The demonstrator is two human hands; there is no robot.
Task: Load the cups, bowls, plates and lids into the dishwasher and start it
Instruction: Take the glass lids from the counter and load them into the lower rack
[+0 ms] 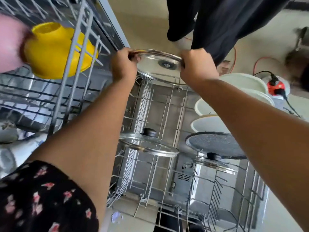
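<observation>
Both hands hold a round glass lid (155, 64) over the far end of the pulled-out lower dishwasher rack (160, 114). My left hand (123, 66) grips its left rim and my right hand (197, 66) grips its right rim. Another glass lid (150, 144) with a black knob stands in the rack's near left. A speckled dark lid (214, 146) and a further glass lid (215, 164) sit at the near right. White bowls (207, 123) and white plates (242, 82) fill the rack's right side. A yellow bowl (56, 52) rests upside down in the upper rack (75, 67).
A pink object (10, 46), blurred, sits at the left edge beside the yellow bowl. Dark hanging fabric (225, 22) is above the lid. On the floor lie a red power strip (275, 86) and orange cable (257, 62).
</observation>
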